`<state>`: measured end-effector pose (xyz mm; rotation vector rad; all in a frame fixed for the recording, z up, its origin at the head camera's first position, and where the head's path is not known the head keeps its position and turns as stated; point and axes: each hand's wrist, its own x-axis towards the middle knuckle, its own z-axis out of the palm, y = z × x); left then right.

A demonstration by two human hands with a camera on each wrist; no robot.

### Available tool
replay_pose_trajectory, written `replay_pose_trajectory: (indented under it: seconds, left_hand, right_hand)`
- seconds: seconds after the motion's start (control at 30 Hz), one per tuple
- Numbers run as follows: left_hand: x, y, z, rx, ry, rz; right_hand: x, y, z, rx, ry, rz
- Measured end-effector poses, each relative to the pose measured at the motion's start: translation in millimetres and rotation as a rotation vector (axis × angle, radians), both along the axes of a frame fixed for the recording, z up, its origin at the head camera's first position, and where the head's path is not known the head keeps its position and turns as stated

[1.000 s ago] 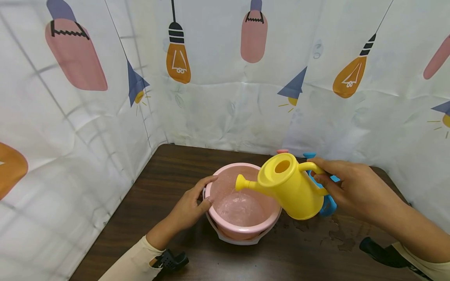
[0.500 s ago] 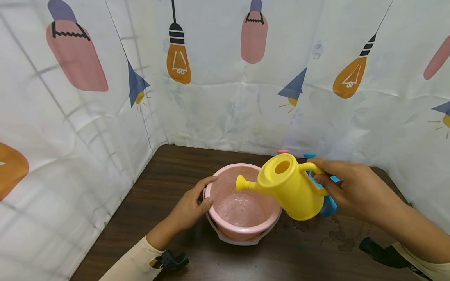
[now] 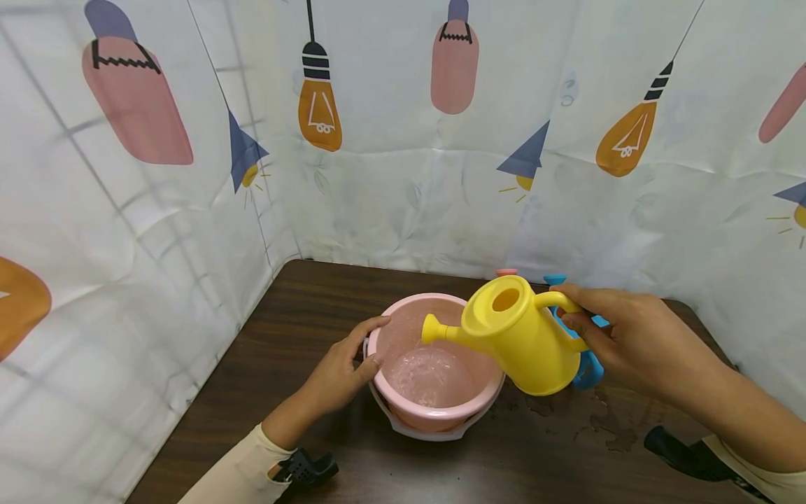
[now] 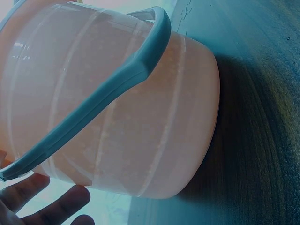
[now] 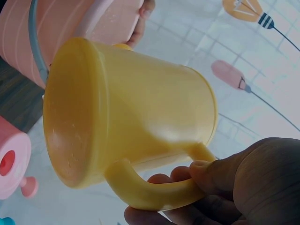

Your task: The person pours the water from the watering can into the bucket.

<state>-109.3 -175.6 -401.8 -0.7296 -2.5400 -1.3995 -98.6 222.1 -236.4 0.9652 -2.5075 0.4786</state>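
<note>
A pink bucket [image 3: 434, 413] stands on the dark wooden table, water rippling at its bottom. My left hand [image 3: 343, 371] holds its left rim, thumb and index finger at the edge. In the left wrist view more fingers [image 4: 63, 206] lie beside the bucket's outer wall, under its grey handle [image 4: 108, 91]. Over the bucket's right side, my right hand [image 3: 636, 339] grips a yellow watering can [image 3: 535, 350] by its handle [image 5: 154, 194]. The can is tilted left, its spout [image 3: 434, 327] above the inside of the bucket, and fine water falls from it.
Behind the yellow can is a blue watering can [image 3: 588, 371], mostly hidden. A pink watering can [image 5: 16, 154] shows at the left of the right wrist view. Water puddles [image 3: 607, 423] wet the table [image 3: 315, 301] on the right. A patterned white curtain [image 3: 403, 196] encloses the back and left.
Both hands, the bucket and the tilted watering can keep their places. Only the ripples and splashes of the water in the bucket differ.
</note>
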Motion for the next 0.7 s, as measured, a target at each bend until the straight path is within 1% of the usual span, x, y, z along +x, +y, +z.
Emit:
replay_pose_trajectory:
  seconds: [0.43,0.7]
  left_hand:
    - [-0.3,-0.2,-0.6,-0.002,0.004,-0.004]
    - [-0.8,-0.4,-1.3,-0.003,0.006,-0.001]
  right_hand:
    - [0.2,0.7,-1.3,-0.011,0.012,0.011]
    - [-0.1,-0.7,0.2,-0.005,0.004,0.009]
